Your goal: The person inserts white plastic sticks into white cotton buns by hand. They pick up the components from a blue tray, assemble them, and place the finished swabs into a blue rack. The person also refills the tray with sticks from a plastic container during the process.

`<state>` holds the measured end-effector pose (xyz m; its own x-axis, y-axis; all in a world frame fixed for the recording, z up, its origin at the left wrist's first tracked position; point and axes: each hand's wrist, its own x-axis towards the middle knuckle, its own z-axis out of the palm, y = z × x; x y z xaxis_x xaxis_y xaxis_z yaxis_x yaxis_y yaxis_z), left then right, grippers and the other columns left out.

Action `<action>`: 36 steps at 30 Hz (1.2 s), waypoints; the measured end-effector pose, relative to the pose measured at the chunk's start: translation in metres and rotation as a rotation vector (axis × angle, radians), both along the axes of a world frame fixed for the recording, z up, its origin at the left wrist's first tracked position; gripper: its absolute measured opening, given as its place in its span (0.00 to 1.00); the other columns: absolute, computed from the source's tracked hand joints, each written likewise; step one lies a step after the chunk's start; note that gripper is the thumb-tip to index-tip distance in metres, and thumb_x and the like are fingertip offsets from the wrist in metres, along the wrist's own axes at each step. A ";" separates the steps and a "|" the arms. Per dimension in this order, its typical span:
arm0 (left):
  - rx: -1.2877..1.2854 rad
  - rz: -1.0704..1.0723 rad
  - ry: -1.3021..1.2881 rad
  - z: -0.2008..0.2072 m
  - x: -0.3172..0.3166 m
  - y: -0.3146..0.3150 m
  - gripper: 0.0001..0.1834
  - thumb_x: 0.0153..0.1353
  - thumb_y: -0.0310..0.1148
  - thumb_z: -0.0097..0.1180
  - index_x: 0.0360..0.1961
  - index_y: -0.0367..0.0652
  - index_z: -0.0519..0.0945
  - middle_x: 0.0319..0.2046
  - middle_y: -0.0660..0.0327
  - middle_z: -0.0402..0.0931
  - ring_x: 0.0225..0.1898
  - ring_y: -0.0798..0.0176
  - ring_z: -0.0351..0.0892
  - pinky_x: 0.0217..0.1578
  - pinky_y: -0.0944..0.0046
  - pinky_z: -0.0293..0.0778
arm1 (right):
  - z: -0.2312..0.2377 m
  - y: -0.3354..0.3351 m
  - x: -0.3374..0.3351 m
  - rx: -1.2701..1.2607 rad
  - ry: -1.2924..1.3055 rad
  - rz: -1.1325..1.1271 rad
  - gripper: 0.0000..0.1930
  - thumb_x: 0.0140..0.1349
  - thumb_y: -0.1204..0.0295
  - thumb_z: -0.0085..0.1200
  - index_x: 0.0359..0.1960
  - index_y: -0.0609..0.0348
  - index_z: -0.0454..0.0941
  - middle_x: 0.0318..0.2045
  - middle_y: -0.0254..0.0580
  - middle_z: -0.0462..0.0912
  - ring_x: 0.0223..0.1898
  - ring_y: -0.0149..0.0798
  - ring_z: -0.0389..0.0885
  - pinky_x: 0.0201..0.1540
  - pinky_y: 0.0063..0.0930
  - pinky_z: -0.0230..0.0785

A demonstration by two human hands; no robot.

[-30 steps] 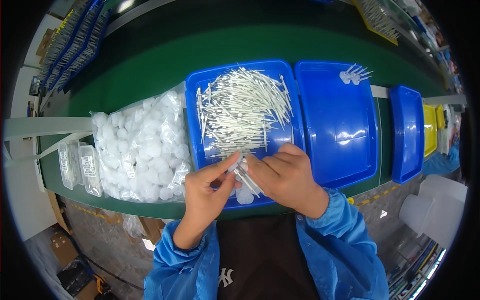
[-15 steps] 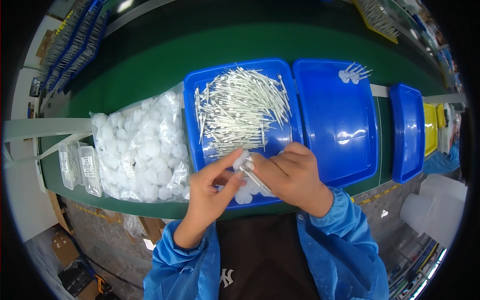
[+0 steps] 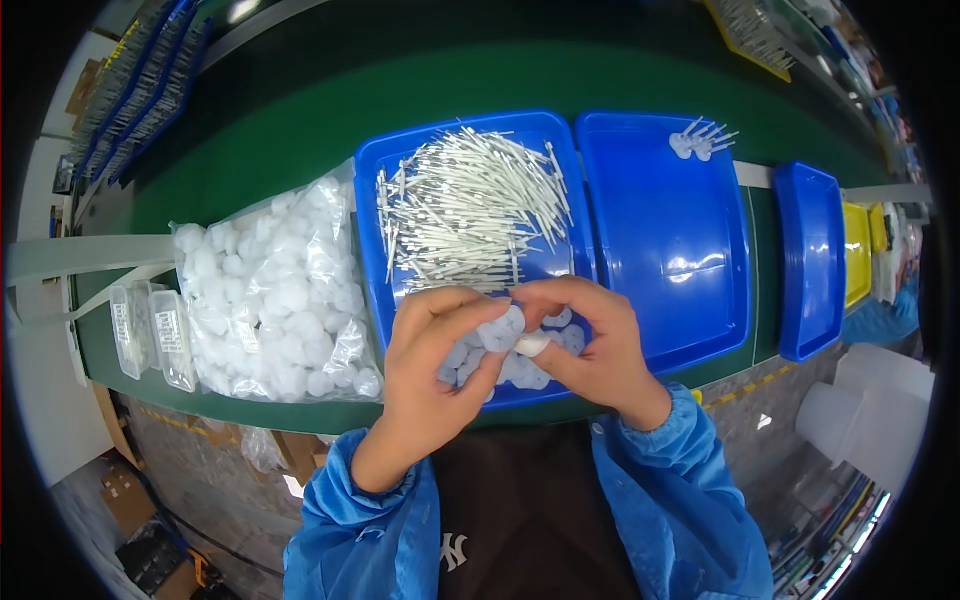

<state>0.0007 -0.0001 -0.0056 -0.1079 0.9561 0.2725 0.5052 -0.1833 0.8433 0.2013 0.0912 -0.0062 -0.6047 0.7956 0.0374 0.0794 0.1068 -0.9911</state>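
My left hand (image 3: 432,365) pinches a white, lobed plastic disc (image 3: 502,330) between thumb and fingers. Facing it, my right hand (image 3: 598,350) is curled with its fingertips close to the disc. A small whitish piece (image 3: 532,345) shows at the right thumb tip; its kind and any stick behind it cannot be made out. Below both hands, more white lobed discs (image 3: 525,374) lie in the near end of a blue tray (image 3: 366,215). Farther up in that tray is a large heap of thin white sticks (image 3: 470,205).
To the right, a second blue tray (image 3: 665,240) has a few discs with sticks attached (image 3: 702,140) in its far corner. On the left lies a clear bag of white pieces (image 3: 275,295), beside small clear boxes (image 3: 172,340). A narrower blue tray (image 3: 810,260) stands farther right.
The right hand has turned and opened its curl; the thin sticks that stuck out below it no longer show. The disc in my left hand now faces up more fully.
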 end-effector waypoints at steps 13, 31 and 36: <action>-0.019 -0.073 -0.063 0.004 0.000 -0.002 0.30 0.55 0.13 0.67 0.62 0.37 0.85 0.58 0.49 0.81 0.56 0.50 0.83 0.58 0.57 0.78 | -0.016 -0.005 0.003 -0.129 0.137 0.040 0.13 0.67 0.78 0.68 0.52 0.65 0.85 0.43 0.40 0.90 0.45 0.30 0.88 0.49 0.28 0.81; 0.036 -0.132 -0.039 0.013 -0.002 0.002 0.33 0.50 0.14 0.66 0.62 0.39 0.86 0.57 0.54 0.83 0.57 0.48 0.81 0.59 0.53 0.76 | -0.015 -0.001 0.005 -0.486 0.296 0.168 0.08 0.74 0.81 0.56 0.52 0.69 0.80 0.46 0.42 0.86 0.44 0.34 0.90 0.47 0.27 0.84; 0.068 -0.116 0.025 0.011 0.000 0.002 0.34 0.48 0.13 0.65 0.61 0.40 0.87 0.57 0.55 0.83 0.57 0.47 0.81 0.58 0.52 0.78 | -0.013 -0.001 0.008 -0.436 0.258 0.151 0.12 0.70 0.84 0.59 0.54 0.67 0.79 0.46 0.39 0.86 0.46 0.31 0.88 0.51 0.27 0.82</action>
<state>0.0011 0.0018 0.0049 0.0101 0.9410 0.3382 0.4979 -0.2980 0.8144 0.2092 0.0901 -0.0194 -0.7286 0.6752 -0.1149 -0.1575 -0.3285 -0.9313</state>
